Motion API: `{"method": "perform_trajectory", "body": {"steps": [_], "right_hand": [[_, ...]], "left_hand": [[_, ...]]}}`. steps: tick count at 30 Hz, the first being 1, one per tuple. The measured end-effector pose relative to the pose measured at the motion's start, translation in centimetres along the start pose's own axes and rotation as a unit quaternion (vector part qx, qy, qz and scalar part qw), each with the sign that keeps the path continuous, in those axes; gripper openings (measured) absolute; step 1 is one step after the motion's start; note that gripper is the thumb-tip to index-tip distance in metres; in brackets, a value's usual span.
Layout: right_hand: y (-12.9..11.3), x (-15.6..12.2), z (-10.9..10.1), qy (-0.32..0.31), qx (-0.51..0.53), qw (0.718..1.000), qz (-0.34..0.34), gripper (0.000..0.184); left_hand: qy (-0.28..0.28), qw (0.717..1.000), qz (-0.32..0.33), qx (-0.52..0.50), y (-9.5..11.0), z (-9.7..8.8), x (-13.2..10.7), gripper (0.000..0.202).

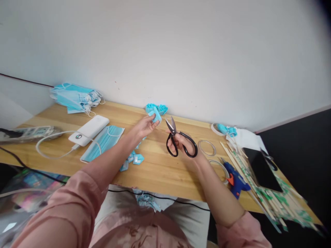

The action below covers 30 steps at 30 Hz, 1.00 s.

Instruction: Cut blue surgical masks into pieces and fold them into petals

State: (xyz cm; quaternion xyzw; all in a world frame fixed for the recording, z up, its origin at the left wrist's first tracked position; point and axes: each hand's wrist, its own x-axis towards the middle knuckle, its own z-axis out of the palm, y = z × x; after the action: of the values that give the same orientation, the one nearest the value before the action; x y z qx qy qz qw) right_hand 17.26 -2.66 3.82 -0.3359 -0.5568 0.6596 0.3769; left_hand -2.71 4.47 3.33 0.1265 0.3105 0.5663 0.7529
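Between the thumb and fingers of my left hand [146, 126] is a small folded piece of light-blue mask fabric [156, 115]. My right hand [184, 143] grips black-handled scissors [172, 128], whose blades point up and to the left, parted and apart from the fabric. Behind my left hand, ruffled blue rosettes [162, 109] lie against the wall. Several small cut blue pieces [138, 158] are on the table below my left wrist, some hidden by the forearm.
At left are a mask pile [74, 96], a flat mask [104, 143], a white power bank [89, 130] with cable and a power strip [36, 133]. At right lie white rings [207, 147], a blue glue gun [236, 181], a phone [262, 168] and wooden sticks [278, 205].
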Motion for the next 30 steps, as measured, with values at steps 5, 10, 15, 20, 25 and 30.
{"method": "perform_trajectory", "body": {"steps": [5, 10, 15, 20, 25, 30], "right_hand": [[0.2, -0.6, 0.8, 0.032, -0.050, 0.998, 0.014, 0.058], [-0.1, -0.6, 1.2, 0.058, -0.075, 0.995, 0.034, 0.060], [-0.2, -0.5, 1.4, 0.058, -0.080, 0.994, 0.043, 0.061], [0.0, -0.5, 1.4, 0.061, -0.084, 0.994, 0.042, 0.061], [0.4, -0.3, 1.1, 0.072, -0.088, 0.992, 0.046, 0.064], [0.5, -0.2, 1.2, 0.074, -0.097, 0.992, 0.033, 0.062]], "left_hand": [[0.013, 1.000, -0.017, 0.008, -0.1, -0.1, 0.0, 0.018], [0.021, 1.000, -0.015, 0.010, -0.1, -0.1, 0.0, 0.021], [0.002, 1.000, -0.011, 0.009, -0.3, -0.3, 0.1, 0.024], [-0.011, 1.000, -0.006, 0.016, -0.6, -0.7, 0.5, 0.020], [-0.011, 0.999, -0.010, 0.040, -0.9, -0.6, 0.3, 0.021], [-0.040, 0.996, -0.007, 0.076, -1.4, -0.2, -0.3, 0.023]]}}
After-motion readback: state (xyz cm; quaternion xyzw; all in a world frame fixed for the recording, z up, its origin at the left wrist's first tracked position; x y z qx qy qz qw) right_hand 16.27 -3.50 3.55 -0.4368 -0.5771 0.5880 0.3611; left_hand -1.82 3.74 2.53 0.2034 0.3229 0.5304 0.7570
